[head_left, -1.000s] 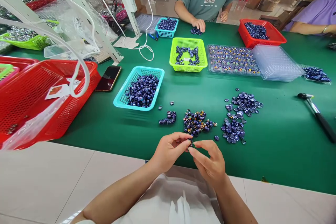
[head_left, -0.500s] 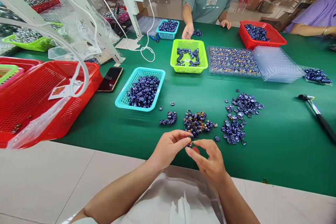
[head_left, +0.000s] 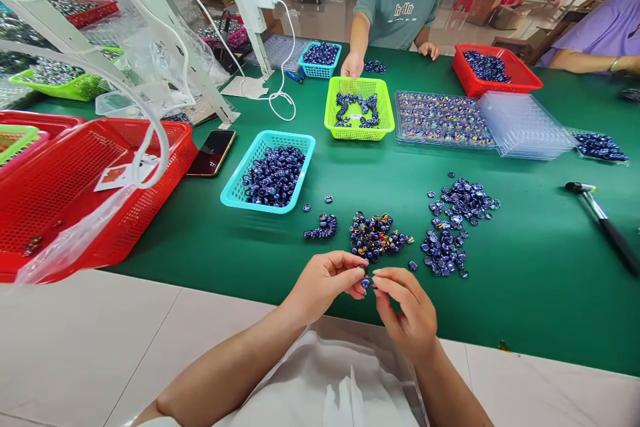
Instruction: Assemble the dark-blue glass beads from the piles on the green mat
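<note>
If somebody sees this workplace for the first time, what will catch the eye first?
First, the loose pile of shiny dark blue pieces on the green table, and the turquoise basket full of them to its left. Next, the left hand and right hand at the near edge, pinching one small blue piece together. The big red basket at the left also stands out.
</note>
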`<state>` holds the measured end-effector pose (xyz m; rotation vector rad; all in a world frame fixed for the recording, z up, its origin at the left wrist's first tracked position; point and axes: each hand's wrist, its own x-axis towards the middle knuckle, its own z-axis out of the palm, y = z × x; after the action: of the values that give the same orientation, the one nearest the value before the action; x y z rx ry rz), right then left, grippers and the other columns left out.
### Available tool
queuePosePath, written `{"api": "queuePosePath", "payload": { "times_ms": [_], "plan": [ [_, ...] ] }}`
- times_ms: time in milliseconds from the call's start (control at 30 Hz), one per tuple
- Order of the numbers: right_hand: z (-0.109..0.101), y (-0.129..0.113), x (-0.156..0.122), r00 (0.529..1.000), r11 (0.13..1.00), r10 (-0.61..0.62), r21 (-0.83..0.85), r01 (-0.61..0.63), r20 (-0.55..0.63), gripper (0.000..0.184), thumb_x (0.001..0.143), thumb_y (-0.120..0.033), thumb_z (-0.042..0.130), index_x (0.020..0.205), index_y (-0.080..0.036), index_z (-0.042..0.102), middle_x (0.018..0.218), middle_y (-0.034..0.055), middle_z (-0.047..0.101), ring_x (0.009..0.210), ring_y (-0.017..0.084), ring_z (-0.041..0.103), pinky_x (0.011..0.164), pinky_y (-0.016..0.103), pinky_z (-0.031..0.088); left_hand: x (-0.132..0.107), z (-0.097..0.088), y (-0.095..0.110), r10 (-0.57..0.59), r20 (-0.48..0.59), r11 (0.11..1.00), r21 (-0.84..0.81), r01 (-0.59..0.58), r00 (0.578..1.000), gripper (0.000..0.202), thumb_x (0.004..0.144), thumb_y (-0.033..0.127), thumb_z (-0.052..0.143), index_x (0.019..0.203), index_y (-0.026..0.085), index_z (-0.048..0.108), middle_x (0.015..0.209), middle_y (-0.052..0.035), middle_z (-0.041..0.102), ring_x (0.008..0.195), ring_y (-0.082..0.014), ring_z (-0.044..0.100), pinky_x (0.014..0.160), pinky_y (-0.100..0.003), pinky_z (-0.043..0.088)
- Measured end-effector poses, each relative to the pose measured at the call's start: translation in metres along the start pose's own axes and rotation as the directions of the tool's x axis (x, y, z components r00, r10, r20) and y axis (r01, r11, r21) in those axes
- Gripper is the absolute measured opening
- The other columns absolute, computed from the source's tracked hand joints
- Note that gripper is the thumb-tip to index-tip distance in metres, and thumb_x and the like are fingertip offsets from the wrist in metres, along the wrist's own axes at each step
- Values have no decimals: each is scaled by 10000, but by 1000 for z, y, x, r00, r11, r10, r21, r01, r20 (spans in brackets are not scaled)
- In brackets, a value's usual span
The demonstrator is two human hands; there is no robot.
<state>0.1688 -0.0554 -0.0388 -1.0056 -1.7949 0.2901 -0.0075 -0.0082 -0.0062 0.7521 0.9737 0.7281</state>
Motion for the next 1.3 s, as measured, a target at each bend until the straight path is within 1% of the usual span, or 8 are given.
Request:
{"api": "queuePosePath", "payload": {
  "times_ms": [67,333,533,767,933,1067,1200,1300],
  "plan": [
    [4,-2,-3,998,999,43,-13,-44,-49,368,861,-10,568,1152,-230,616,1042,93,692,943,199,680,729,341,607,0,2,-1,2,2,1000,-19,-2,1000,355,684,361,836,909,107,732,682,-24,706,586,-133,675,608,-263,575],
    [22,-11,-11,984,990,142,28,-140,-110,351,860,-7,557,1122,-235,607,992,62,726,902,184,708,711,323,616,1,6,-6,82,-61,997,0,-82,995,321,700,355,827,893,113,745,684,-19,706,617,-134,658,630,-269,583],
    [16,-8,-11,955,938,289,216,-271,-59,263,888,-41,577,1051,-239,636,971,58,719,905,187,702,706,321,615,0,2,-8,119,-24,993,32,-118,993,312,740,363,808,922,117,744,704,-24,710,609,-125,665,630,-252,571],
    [8,-5,-6,964,947,265,196,-256,-21,294,889,-46,591,1080,-255,668,990,59,665,886,186,679,698,327,593,-1,3,-5,176,8,982,66,-176,984,292,737,370,805,901,132,761,768,-31,688,628,-128,647,647,-271,574],
    [12,-6,-5,986,970,164,185,-160,-10,382,877,2,567,1156,-253,627,996,58,715,877,186,702,708,343,602,1,2,-8,198,-16,976,95,-195,980,258,774,354,777,922,143,761,742,-34,699,683,-149,653,667,-264,553],
    [14,-4,-5,993,981,120,155,-115,-20,381,862,5,581,1143,-249,624,993,54,743,874,185,719,709,338,606,2,-1,-11,194,-7,976,98,-192,981,258,781,357,770,928,146,755,749,-41,712,693,-160,660,675,-274,554],
    [11,-2,-7,981,961,190,214,-177,-43,366,861,20,573,1109,-243,632,989,53,743,916,196,713,734,347,601,2,-3,-10,198,23,974,110,-199,980,254,793,353,758,937,144,755,784,-39,697,674,-146,652,669,-276,564],
    [10,-2,-8,963,948,262,199,-247,-55,304,873,-19,589,1070,-240,653,973,56,705,871,188,694,670,313,582,1,-3,-9,222,43,964,143,-226,974,234,795,329,757,933,140,762,827,-43,677,659,-132,648,666,-273,569]
  ]
}}
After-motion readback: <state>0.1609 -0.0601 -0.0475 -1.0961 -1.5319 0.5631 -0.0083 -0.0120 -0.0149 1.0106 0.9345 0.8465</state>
